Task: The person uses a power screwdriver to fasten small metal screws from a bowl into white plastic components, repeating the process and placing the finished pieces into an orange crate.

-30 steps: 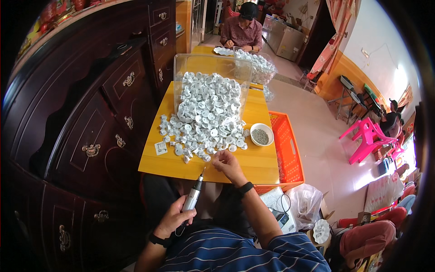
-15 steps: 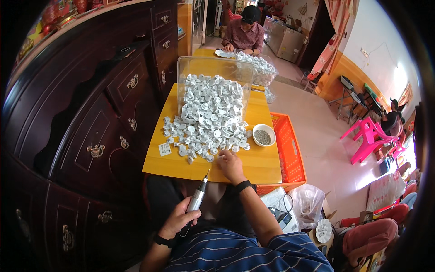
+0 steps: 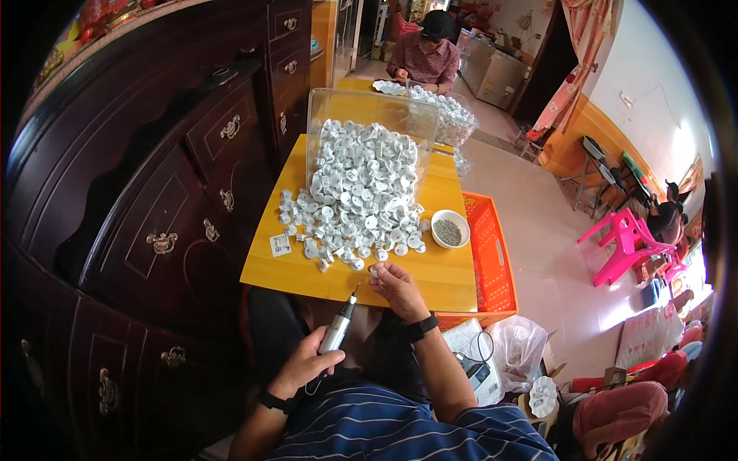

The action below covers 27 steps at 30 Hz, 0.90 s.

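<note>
Hands work apart: the left hand [image 3: 304, 367] is wrapped around a slim metallic pen-shaped rotary tool [image 3: 337, 330], tip up near the surface's edge; the right hand [image 3: 396, 286] pinches a small round white plastic piece [image 3: 374, 270] on the glossy yellow wooden surface [image 3: 307, 273]. Beyond lie a heap of white caps [image 3: 361, 196], a clear plastic bin [image 3: 369, 123] and a white bowl [image 3: 450, 228] of grey bits.

You can't make out the small white piece [image 3: 374, 270] pinched under your right hand [image 3: 396, 288], the grey contents of the white bowl [image 3: 450, 228], or the tool's tip [image 3: 357, 286].
</note>
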{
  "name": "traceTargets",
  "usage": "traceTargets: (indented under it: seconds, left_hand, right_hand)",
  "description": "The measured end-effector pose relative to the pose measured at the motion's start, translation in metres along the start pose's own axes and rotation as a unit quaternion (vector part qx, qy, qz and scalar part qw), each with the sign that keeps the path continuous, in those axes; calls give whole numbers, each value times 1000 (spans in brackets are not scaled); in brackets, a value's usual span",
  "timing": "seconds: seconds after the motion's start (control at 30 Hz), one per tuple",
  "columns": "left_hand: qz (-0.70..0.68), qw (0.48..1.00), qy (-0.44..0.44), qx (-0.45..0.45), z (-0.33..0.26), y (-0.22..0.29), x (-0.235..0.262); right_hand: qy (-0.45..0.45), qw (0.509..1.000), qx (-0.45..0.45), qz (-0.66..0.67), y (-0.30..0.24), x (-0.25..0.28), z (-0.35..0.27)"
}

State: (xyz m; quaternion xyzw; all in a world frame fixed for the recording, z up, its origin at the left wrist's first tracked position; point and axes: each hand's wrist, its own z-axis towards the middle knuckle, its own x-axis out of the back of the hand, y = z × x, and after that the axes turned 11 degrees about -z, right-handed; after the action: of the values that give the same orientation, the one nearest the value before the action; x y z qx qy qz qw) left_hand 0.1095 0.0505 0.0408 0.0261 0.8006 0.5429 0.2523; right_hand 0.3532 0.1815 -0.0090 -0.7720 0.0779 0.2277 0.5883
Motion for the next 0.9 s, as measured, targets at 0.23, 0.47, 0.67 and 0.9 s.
traceTargets:
  seconds: [0.23, 0.47, 0.67, 0.9]
  left_hand:
    - [27, 999, 22, -14, 9, -5, -4]
    - [72, 997, 37, -16, 18, -11, -4]
    - [105, 993, 55, -11, 22, -13, -4]
    - [116, 992, 52, -13, 28, -17, -2]
  right_hand:
    - [48, 992, 25, -117, 11, -9, 2]
    - [8, 995, 65, -72, 30, 3, 9]
    - [15, 996, 37, -78, 21, -8, 2]
    - [-9, 992, 39, -122, 25, -5, 2]
